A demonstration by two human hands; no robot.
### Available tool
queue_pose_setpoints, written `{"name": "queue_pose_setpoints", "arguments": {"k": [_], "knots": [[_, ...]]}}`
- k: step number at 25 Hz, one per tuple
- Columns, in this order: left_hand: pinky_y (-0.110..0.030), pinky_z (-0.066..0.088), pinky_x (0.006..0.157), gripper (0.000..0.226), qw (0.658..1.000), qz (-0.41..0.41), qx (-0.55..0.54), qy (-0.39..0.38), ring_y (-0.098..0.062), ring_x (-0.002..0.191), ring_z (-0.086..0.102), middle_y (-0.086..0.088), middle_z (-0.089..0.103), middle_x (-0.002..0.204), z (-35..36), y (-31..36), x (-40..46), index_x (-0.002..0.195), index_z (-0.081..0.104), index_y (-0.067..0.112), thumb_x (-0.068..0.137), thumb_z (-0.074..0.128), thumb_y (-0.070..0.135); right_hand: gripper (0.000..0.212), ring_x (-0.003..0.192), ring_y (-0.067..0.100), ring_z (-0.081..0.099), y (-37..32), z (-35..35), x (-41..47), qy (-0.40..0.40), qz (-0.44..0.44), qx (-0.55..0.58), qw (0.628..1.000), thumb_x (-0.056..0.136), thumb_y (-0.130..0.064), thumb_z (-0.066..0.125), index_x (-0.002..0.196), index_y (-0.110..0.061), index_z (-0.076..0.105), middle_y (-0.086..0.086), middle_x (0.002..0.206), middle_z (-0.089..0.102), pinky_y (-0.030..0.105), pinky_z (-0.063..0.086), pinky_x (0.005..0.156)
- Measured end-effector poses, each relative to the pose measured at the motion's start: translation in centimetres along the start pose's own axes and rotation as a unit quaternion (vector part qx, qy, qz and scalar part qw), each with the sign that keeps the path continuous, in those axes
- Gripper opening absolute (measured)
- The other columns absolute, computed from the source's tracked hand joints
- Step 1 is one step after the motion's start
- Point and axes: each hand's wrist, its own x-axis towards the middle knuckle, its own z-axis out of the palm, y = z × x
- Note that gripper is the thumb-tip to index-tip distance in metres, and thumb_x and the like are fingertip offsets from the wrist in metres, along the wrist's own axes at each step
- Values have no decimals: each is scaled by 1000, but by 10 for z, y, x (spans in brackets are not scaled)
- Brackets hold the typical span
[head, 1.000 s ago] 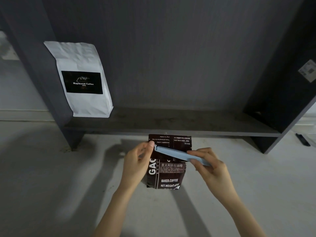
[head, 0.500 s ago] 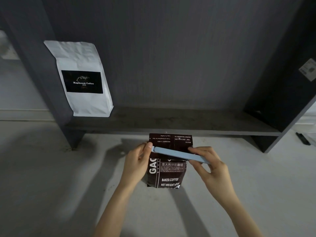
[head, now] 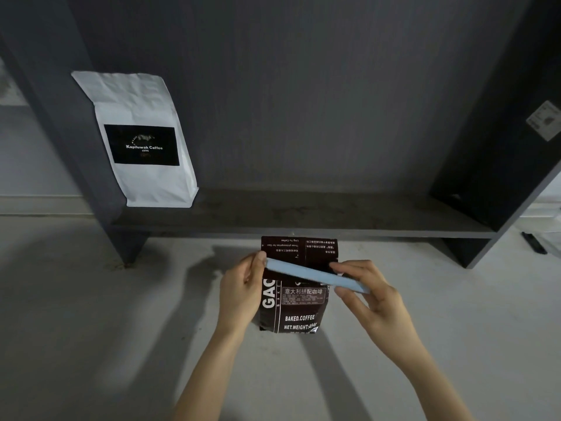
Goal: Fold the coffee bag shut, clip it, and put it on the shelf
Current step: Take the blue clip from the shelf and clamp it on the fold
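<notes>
A dark brown coffee bag (head: 293,311) with white lettering stands on the pale floor in front of the shelf, its top flap folded over. A long light-blue clip (head: 306,274) lies slanted across the fold. My left hand (head: 243,294) grips the bag's left side, thumb pressing the clip's left end. My right hand (head: 368,296) pinches the clip's right end, which sticks out past the bag. The dark grey shelf board (head: 303,220) runs just behind the bag.
A white coffee bag (head: 142,141) with a black label leans at the shelf's left end against the side panel. The shelf's right side panel (head: 498,165) bears a small sticker. A dark small object (head: 534,243) lies on the floor at far right.
The clip has settled lower and closer onto the fold, and my right hand has slid slightly inward along it. The bag stays in place.
</notes>
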Motion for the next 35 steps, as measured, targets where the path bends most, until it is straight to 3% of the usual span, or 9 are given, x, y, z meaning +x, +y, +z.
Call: {"name": "queue_pose_setpoints", "arguments": {"k": [3,7,11,14,19,22,27,32,35], "knots": [[-20,43,63,27,999,17,34,31,-13,70,61,-5,71,77,0,2,-1,89,67,11,90,45,26,20,93,3,58,-1,-7,-5,-8,6,-30,999,78,-28,53,92,-39,60,-7,99,60,11,44,79],[-36,47,68,28,999,10,25,38,-15,71,61,-10,73,81,-1,6,-2,87,68,11,90,45,26,30,82,8,63,1,-16,-13,1,44,-13,999,80,-5,60,89,-33,64,-4,92,64,13,48,72],[-20,44,61,29,1000,-11,-5,11,-1,63,59,-1,70,72,-1,7,-4,77,68,17,90,44,30,26,74,8,66,-4,-22,-16,-9,60,63,996,80,1,55,89,-20,66,-2,86,71,14,50,65],[0,42,63,18,996,-10,-85,-31,15,73,59,17,65,81,-4,10,-5,77,60,32,88,47,27,23,73,6,67,-7,-27,-12,41,70,110,991,81,2,51,87,-15,66,-11,83,73,14,52,65],[-7,45,83,35,988,31,-120,-87,-1,103,58,1,62,109,-10,7,-4,97,52,39,85,52,6,18,87,8,67,3,-51,-4,185,108,141,966,84,-14,51,93,-19,65,-7,85,73,14,55,69],[-14,45,87,45,987,35,-122,-98,-11,108,57,-7,60,115,-10,7,-3,102,48,41,84,51,0,17,90,8,66,11,-53,2,158,128,110,973,85,-14,52,91,-22,65,-1,96,69,12,53,71],[-6,43,86,53,987,39,-114,-105,-9,112,54,-4,58,120,-13,5,-3,104,46,46,84,52,-2,23,77,5,64,12,-42,17,63,133,40,988,84,-7,54,85,-27,65,3,93,67,11,52,68],[-22,45,94,56,987,40,-109,-112,-12,112,55,-3,58,120,-14,2,-2,105,44,48,83,52,-3,25,68,-8,59,11,-23,34,36,121,20,992,83,-4,57,96,-25,62,-10,80,63,2,43,61],[-13,46,90,56,986,47,-107,-116,-4,103,59,4,62,110,-16,0,-3,105,46,48,82,53,-3,25,62,13,54,12,-10,41,22,115,3,993,84,-5,56,102,-21,62,7,70,58,9,41,58]]}}
